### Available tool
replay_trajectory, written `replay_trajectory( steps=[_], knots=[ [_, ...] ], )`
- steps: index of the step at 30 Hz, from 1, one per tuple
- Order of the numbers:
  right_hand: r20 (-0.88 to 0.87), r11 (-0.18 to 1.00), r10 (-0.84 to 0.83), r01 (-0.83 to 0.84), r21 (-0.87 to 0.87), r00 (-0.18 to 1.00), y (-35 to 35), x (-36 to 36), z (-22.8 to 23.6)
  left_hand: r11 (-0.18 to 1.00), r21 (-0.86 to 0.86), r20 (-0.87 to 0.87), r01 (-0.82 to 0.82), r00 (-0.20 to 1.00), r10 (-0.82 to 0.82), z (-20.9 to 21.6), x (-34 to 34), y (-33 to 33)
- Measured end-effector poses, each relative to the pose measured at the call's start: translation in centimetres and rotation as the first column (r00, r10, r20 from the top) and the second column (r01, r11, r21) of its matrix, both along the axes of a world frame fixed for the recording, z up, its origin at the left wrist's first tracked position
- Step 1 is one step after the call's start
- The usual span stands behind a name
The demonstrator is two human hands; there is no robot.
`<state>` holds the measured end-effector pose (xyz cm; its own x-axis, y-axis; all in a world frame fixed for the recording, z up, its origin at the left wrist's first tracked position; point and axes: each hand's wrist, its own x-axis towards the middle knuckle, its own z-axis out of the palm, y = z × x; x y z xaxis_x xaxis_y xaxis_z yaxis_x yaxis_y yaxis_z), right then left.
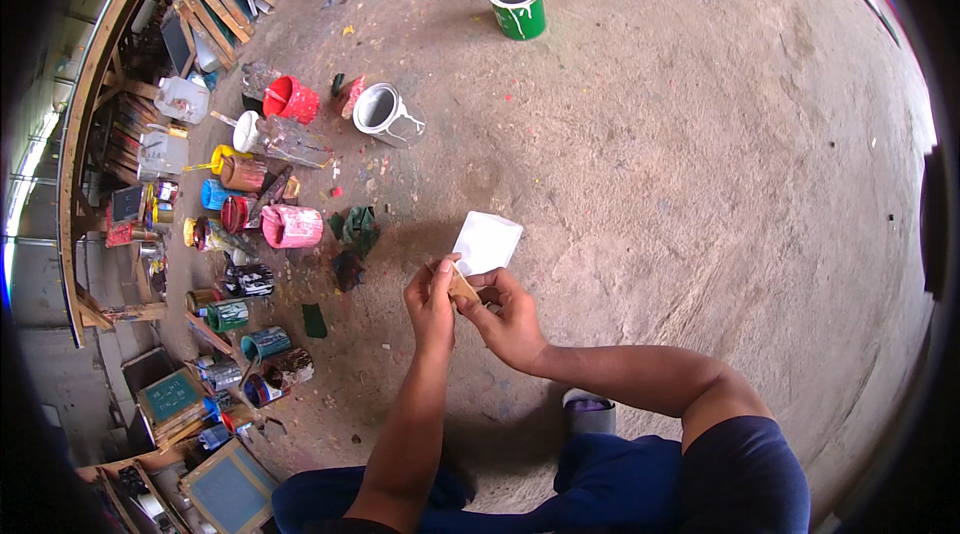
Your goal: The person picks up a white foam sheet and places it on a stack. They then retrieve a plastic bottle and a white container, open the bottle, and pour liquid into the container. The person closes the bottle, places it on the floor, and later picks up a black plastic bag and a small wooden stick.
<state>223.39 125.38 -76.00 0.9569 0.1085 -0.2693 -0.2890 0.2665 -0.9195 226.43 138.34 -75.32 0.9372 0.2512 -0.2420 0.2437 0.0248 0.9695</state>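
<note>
My left hand [432,302] and my right hand [508,316] meet near the middle of the view. Between them they grip a small, flat brown piece [461,286], like wood or stiff card. The fingers of both hands are closed on its edges. Just beyond the fingertips is a white, square-cornered panel or shallow box [487,241]; its near edge is partly covered by my fingers. Whether the hands touch the white thing, I cannot tell.
A green paint can [519,9] stands far ahead, and a grey-white can [388,115] nearer on the left. Several paint-smeared pots, including a pink bucket [293,227], crowd the left floor. Dark green scraps [357,228] lie beside them. Wooden frames [230,489] lean at lower left.
</note>
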Motion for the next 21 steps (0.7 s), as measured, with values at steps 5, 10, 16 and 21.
replay_trajectory(
  steps=[5, 10, 16, 21],
  knots=[
    [0.032, 1.000, -0.022, 0.022, 0.003, 0.999, 0.1, 0.1, -0.3, 1.000, 0.026, 0.046, -0.006, 0.999, 0.005, -0.9, 0.2, -0.2],
    [0.090, 0.984, 0.060, -0.043, -0.175, 0.994, -1.2, 0.7, -0.3, 1.000, -0.011, 0.070, -0.026, 0.997, 0.027, -1.8, 0.2, -0.5],
    [0.040, 0.967, 0.115, -0.103, -0.232, 0.993, -2.4, 1.7, 0.8, 0.999, -0.022, 0.108, -0.027, 0.994, 0.029, -2.4, 0.3, -0.5],
    [0.037, 0.923, 0.117, -0.095, -0.373, 0.993, -2.2, 2.4, 1.4, 0.999, -0.030, 0.160, 0.016, 0.987, -0.011, -3.2, 0.5, -0.2]
  ],
)
